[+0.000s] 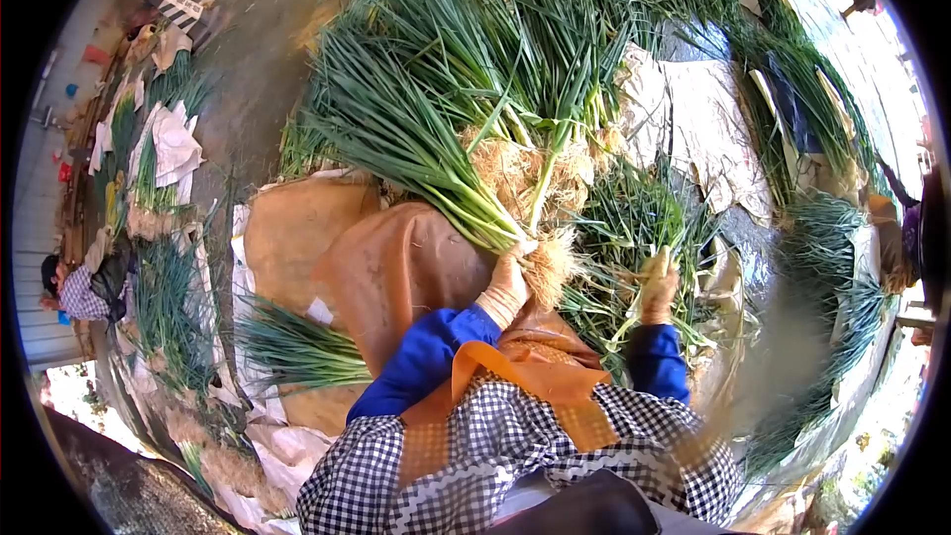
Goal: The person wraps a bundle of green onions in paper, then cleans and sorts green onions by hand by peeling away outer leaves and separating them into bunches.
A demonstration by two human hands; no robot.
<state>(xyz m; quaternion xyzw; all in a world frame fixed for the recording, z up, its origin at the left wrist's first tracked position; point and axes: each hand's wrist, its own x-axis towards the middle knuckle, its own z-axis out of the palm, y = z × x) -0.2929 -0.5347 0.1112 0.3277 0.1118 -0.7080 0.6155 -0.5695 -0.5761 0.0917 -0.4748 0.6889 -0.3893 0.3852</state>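
My left hand [507, 285] is closed around the white stems of a bunch of green onions [436, 170], just above their pale stringy roots. The long green leaves fan out to the upper left, over a brown apron [396, 263] across my lap. Right of it, my right hand [659, 287] is closed above a heap of loose green leaves [634, 223]; what its fingers hold, if anything, I cannot make out. In front of both hands lies a big pile of green onions [535, 35], their tangled roots [510, 168] facing me.
A smaller bundle of green onions [302, 347] rests on tan sacking [302, 223] at my left. White sacks [708, 104] lie at the upper right. More onion rows [822, 277] line the right side. Far left, another person [89, 289] sits beside further bundles [173, 307].
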